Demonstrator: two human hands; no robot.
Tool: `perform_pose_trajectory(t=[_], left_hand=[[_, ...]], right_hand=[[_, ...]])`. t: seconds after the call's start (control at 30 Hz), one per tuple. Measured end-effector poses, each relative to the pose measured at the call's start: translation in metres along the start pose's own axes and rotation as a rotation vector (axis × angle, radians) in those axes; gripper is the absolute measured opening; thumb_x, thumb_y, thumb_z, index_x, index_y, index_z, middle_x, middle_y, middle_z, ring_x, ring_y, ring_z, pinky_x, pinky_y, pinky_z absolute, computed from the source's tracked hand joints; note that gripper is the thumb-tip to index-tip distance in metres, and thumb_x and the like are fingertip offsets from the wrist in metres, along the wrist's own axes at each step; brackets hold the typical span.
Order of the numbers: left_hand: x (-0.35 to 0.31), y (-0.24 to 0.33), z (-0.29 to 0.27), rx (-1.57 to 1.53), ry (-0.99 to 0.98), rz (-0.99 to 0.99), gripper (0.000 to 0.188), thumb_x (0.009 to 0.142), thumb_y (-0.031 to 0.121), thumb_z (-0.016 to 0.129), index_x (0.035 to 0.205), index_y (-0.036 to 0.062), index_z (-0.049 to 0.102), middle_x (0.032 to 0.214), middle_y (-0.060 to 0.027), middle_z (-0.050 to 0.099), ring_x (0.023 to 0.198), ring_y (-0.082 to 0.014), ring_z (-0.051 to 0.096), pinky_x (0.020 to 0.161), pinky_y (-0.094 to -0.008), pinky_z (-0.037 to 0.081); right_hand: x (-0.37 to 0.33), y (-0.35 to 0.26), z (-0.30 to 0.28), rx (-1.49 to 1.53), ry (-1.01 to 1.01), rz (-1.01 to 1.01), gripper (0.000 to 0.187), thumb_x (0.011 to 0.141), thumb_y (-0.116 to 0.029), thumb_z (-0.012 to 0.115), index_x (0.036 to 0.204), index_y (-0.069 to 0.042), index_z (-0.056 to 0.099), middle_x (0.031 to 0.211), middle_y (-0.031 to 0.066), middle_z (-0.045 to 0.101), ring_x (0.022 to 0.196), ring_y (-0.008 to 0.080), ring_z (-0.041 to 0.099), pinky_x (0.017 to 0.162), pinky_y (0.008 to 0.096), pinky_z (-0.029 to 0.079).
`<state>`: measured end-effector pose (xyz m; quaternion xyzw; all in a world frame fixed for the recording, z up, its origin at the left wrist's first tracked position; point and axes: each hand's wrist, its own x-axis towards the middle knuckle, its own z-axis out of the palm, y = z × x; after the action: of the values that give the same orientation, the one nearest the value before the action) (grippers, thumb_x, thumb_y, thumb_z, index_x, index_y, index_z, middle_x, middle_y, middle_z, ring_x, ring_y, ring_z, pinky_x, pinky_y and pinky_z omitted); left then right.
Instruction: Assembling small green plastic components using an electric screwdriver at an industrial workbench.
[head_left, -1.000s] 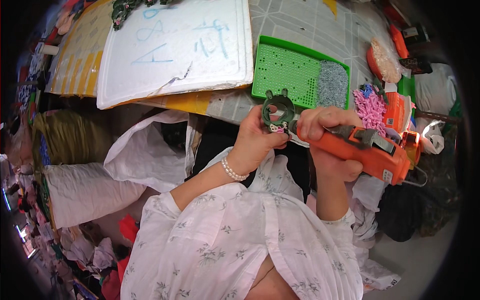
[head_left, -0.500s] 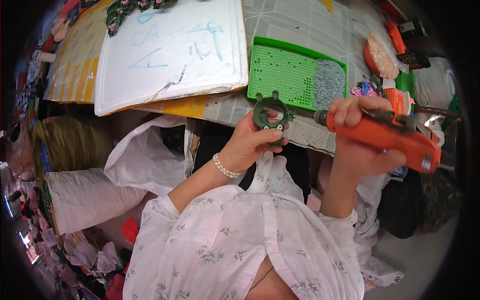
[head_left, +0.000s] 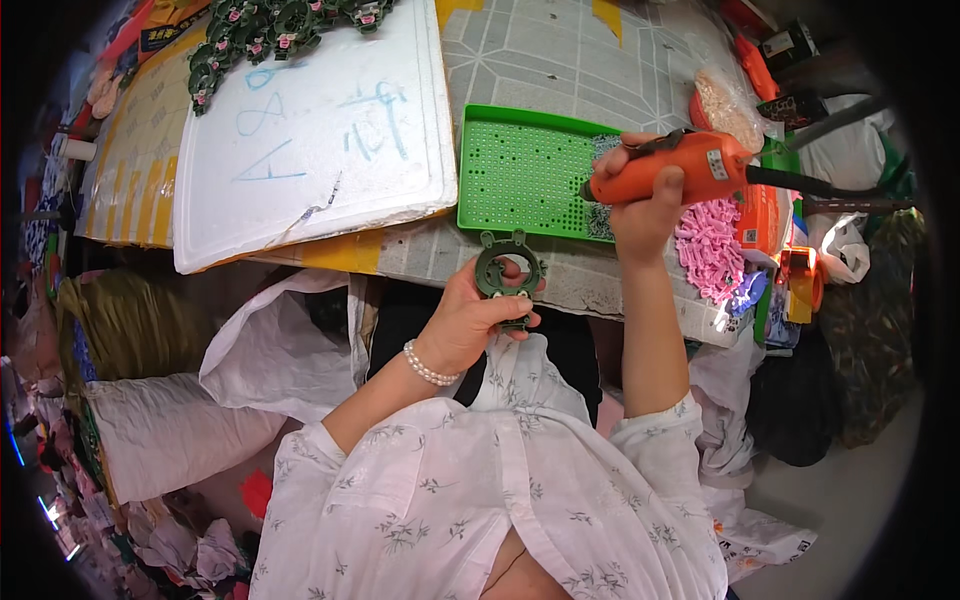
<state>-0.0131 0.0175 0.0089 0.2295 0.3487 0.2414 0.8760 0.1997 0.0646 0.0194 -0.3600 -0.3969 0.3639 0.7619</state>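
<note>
My left hand (head_left: 458, 325) grips a dark green plastic ring (head_left: 487, 268) with small ears, the thumb pressed on its lower part. It is held just in front of the table edge. In my right hand (head_left: 643, 218) is an orange electric screwdriver (head_left: 690, 165), its black tip pointing left and a cable running off to the right. That tip is over the right end of a green perforated tray (head_left: 520, 175). Small grey metal screws (head_left: 604, 145) lie at that end of the tray, partly hidden by my right hand and the tool.
A white foam board (head_left: 300, 150) with blue handwriting lies at the left, bearing a cluster of green ring pieces (head_left: 285, 32) with pink bits. Pink plastic parts (head_left: 708, 250) are heaped at the right, with a red bowl of pale pieces (head_left: 725, 112) behind. Sacks (head_left: 185, 420) stand below the table's left side.
My right hand has swung the screwdriver leftward from beside the tray to over the screws. My left hand still holds the green ring. The whole view has shifted, showing more green pieces.
</note>
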Motion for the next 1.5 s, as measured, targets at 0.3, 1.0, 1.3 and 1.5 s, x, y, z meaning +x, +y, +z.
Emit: perform_pose_trajectory(t=[0.3,1.0,1.3,1.5], left_hand=[[0.001,0.0,0.0,0.02,0.014,0.008,0.035,0.078,0.003,0.063,0.108,0.006,0.046,0.105,-0.012,0.06,0.074,-0.019,0.063,0.057,-0.0279,0.05],[0.003,-0.006,-0.003,0.004,-0.006,0.013,0.047,0.077,-0.004,0.061,0.118,0.006,0.042,0.111,-0.0143,0.057,0.08,-0.0219,0.065,0.063,-0.0285,0.055],[0.007,-0.01,-0.002,0.014,-0.006,0.012,0.044,0.079,-0.004,0.06,0.118,0.0036,0.04,0.101,-0.0086,0.057,0.08,-0.0196,0.065,0.062,-0.0273,0.055],[0.006,-0.011,-0.004,0.006,-0.006,0.028,0.045,0.078,-0.004,0.06,0.117,0.0033,0.04,0.1,-0.0091,0.057,0.079,-0.0198,0.065,0.062,-0.0271,0.055]], right_hand=[[0.003,0.011,-0.004,-0.008,0.02,0.015,0.057,0.077,-0.05,0.064,0.097,0.002,0.05,0.071,0.0076,0.055,0.063,0.0182,0.055,0.058,0.0298,0.047],[0.004,0.011,-0.001,-0.073,0.017,-0.008,0.057,0.077,-0.05,0.063,0.095,0.003,0.049,0.07,0.0074,0.055,0.061,0.0184,0.055,0.057,0.03,0.048],[0.005,0.011,-0.003,-0.086,0.017,-0.053,0.056,0.078,-0.048,0.063,0.095,0.003,0.05,0.07,0.0079,0.055,0.061,0.0186,0.055,0.057,0.0303,0.048],[0.003,0.005,-0.004,-0.033,-0.002,-0.037,0.061,0.076,-0.051,0.065,0.099,0.003,0.05,0.072,0.0084,0.055,0.063,0.0186,0.055,0.058,0.0295,0.047]])
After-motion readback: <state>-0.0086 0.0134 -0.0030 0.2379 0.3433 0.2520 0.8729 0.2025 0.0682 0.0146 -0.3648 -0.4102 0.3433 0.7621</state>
